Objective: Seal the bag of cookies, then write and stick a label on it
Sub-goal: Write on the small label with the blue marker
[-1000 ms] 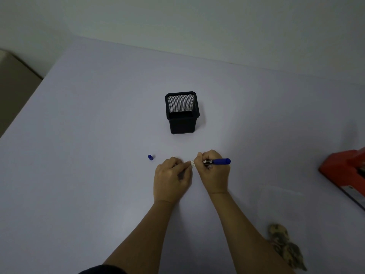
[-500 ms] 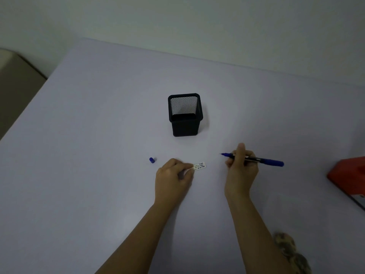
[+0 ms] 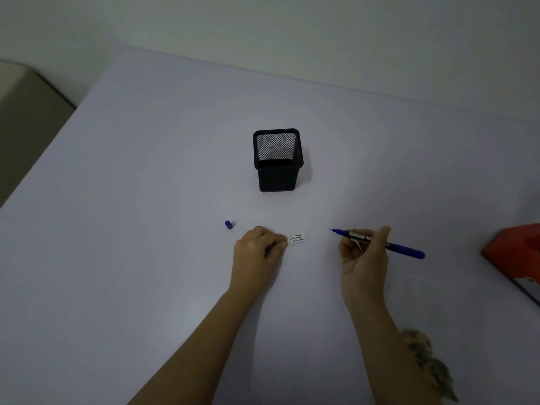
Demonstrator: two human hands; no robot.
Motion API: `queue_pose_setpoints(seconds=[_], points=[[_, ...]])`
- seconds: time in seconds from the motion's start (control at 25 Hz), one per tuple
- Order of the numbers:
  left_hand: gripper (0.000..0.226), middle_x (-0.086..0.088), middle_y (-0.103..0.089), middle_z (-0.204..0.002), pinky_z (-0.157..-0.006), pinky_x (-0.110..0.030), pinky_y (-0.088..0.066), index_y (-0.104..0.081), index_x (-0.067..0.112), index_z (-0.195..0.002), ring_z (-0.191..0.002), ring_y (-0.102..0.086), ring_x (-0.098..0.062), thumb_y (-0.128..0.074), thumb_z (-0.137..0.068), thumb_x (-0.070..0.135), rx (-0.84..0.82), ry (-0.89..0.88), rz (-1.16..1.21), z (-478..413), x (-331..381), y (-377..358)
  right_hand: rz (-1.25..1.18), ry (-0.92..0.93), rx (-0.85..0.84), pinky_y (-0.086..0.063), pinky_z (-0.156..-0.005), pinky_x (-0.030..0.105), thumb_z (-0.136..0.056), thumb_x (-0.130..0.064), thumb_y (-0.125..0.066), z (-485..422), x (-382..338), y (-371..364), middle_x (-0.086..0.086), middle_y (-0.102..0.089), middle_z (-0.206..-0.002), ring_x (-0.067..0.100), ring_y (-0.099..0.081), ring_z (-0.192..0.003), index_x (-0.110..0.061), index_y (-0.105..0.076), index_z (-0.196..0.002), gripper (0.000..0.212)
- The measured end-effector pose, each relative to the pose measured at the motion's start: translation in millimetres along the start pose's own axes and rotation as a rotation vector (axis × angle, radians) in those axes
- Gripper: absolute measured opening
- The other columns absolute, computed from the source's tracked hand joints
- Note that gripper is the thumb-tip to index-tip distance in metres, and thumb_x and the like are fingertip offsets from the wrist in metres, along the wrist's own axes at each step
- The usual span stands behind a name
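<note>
A small white label (image 3: 297,239) with dark handwriting lies on the table, pinned at its left end by the fingertips of my left hand (image 3: 258,252). My right hand (image 3: 363,258) is raised to the right of the label and grips an uncapped blue pen (image 3: 406,249), tip pointing left. The pen's blue cap (image 3: 228,224) lies on the table left of my left hand. The clear bag of cookies (image 3: 428,362) lies at the lower right, partly hidden behind my right forearm.
A black mesh pen holder (image 3: 277,163) stands upright beyond the hands. A red device (image 3: 517,252) sits at the right edge of the pale table (image 3: 146,200). The table's left edge drops off beside a beige surface (image 3: 26,112).
My right hand lifted the pen off the label and moved right, away from my left hand. The written label is now uncovered. My left hand stayed on the label's end.
</note>
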State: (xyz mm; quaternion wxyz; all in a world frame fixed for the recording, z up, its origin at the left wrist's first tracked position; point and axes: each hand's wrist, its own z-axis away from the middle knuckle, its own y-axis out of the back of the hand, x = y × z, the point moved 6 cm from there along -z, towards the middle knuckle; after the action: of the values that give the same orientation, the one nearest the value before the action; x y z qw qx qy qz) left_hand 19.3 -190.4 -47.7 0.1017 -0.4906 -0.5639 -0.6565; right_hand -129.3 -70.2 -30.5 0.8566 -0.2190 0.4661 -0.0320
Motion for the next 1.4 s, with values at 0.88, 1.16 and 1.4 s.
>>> queue_pose_setpoints(seconds=[0.88,1.16,1.4], points=[[0.048,-0.011,-0.037,-0.135,-0.084,-0.033,-0.046,-0.047,0.018,-0.132,-0.09,-0.059,-0.024,-0.055,-0.086,0.01,-0.298,0.226,-0.161,7.4,8.9,70.4,0.215,0.175,-0.201,-0.052,-0.059,0.014,-0.092,-0.016,-0.055,86.4,-93.2,-38.6,-0.004,-0.055,-0.063,0.002,-0.058,-0.055,-0.015,-0.051,-0.07,0.022],[0.008,-0.013,-0.056,-0.079,-0.059,-0.033,-0.047,-0.062,0.0,-0.081,-0.071,-0.053,-0.031,-0.067,-0.081,0.006,-0.222,-0.104,-0.396,59.6,4.7,51.0,0.231,0.18,-0.169,-0.052,-0.06,0.014,-0.091,-0.017,-0.055,94.5,-103.9,-18.6,-0.003,-0.057,-0.065,0.003,-0.06,-0.056,-0.015,-0.053,-0.072,0.019],[0.024,-0.003,-0.056,-0.072,-0.064,-0.022,-0.043,-0.063,0.009,-0.086,-0.067,-0.049,-0.013,-0.054,-0.093,0.03,-0.014,0.63,0.682,54.9,77.0,90.3,0.293,0.177,-0.237,-0.051,-0.061,0.015,-0.09,-0.017,-0.058,103.3,-106.8,-36.1,-0.001,-0.055,-0.066,0.003,-0.058,-0.057,-0.014,-0.053,-0.071,0.02]])
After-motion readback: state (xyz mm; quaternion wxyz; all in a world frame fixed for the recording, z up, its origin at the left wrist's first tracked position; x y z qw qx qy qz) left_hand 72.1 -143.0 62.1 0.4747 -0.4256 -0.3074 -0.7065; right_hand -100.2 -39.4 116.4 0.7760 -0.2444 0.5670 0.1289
